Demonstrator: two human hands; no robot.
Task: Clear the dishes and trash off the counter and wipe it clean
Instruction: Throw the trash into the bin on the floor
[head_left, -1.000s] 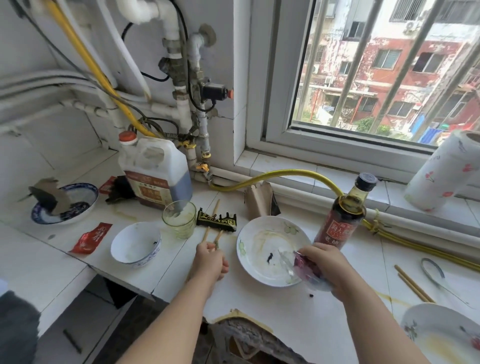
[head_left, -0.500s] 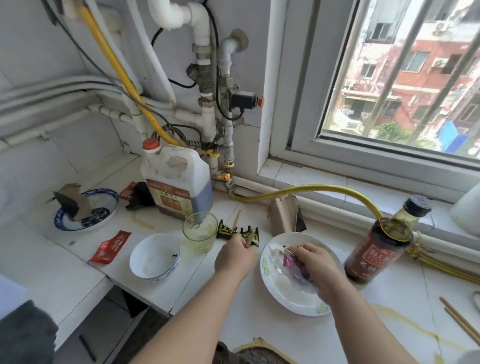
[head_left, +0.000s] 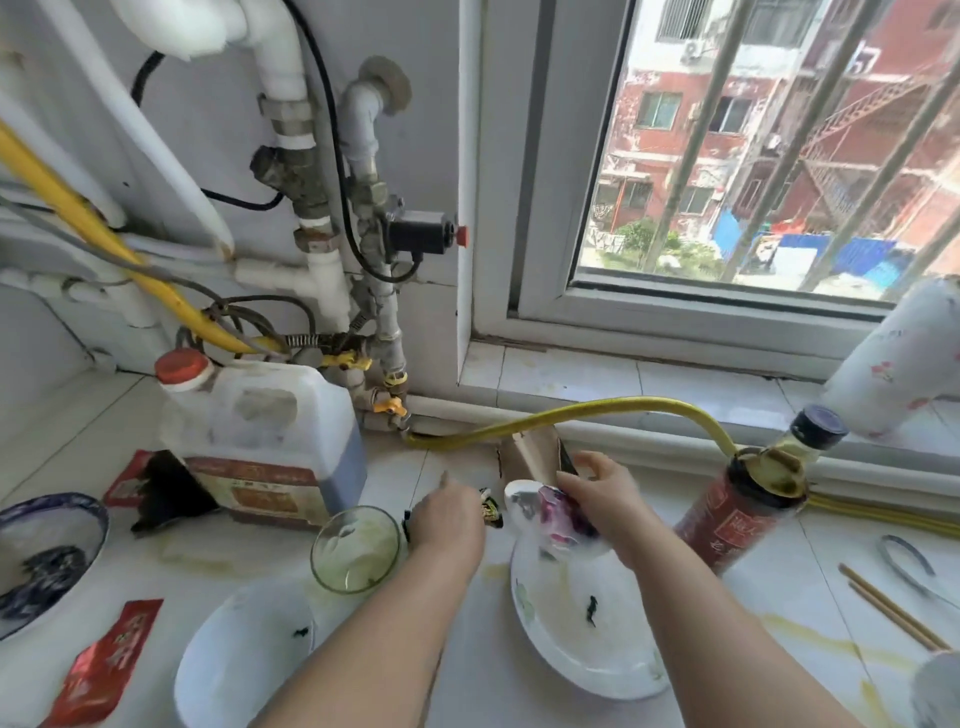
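My left hand (head_left: 448, 525) lies curled over a black and gold wrapper (head_left: 490, 508) on the white counter (head_left: 467, 675), between a greenish glass (head_left: 356, 551) and a dirty white plate (head_left: 587, 649). Above the plate's far rim, my right hand (head_left: 602, 493) holds a crumpled clear and pink plastic wrapper (head_left: 558, 517). Its fingers reach to a brown cardboard piece (head_left: 535, 457) by the wall. A white bowl (head_left: 234, 665) sits at the near left. Further left are a blue patterned dish (head_left: 47, 561) and a red sachet (head_left: 109, 670).
A large plastic jug (head_left: 260, 431) stands behind the glass, with black trash (head_left: 161, 493) beside it. A dark sauce bottle (head_left: 737, 514), a paper towel roll (head_left: 893, 358) and loose chopsticks (head_left: 893, 613) are at the right. A yellow hose (head_left: 597, 410) runs along the sill.
Both hands have moved away from me toward the wall. The left hand went from the chopsticks onto the black wrapper. The right hand carried the plastic wrapper across the plate to the cardboard piece.
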